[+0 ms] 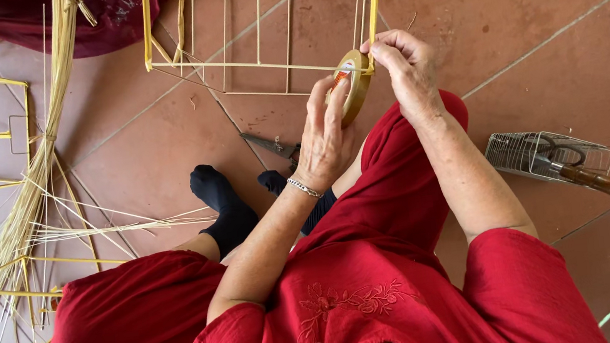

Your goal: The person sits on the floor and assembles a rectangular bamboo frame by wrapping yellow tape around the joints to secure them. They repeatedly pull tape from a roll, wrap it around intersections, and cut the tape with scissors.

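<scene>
A floor of large reddish-brown tiles (536, 34) is filling the view, seen from above by a person sitting on it in red clothing with black socks. Both hands are raised in front of the knees, working close together. The left hand (326, 142) is closing its fingers around a roll of yellowish tape (353, 84), holding it on edge. The right hand (404, 66) is pinching the tape's end against a yellow stick (375, 0), just right of the roll and touching it. That stick is forming the right edge of a thin-stick frame (258, 45), whose long axis is running away from the hands toward the far side; the right hand is nearer to it. A pair of scissors (271, 146) is lying on the floor just left of the left hand. A bundle of pale straw-like splints (34, 174) is lying at the far left, among more yellow frames. A small wire basket (547, 156) holding tools is sitting at the right.
</scene>
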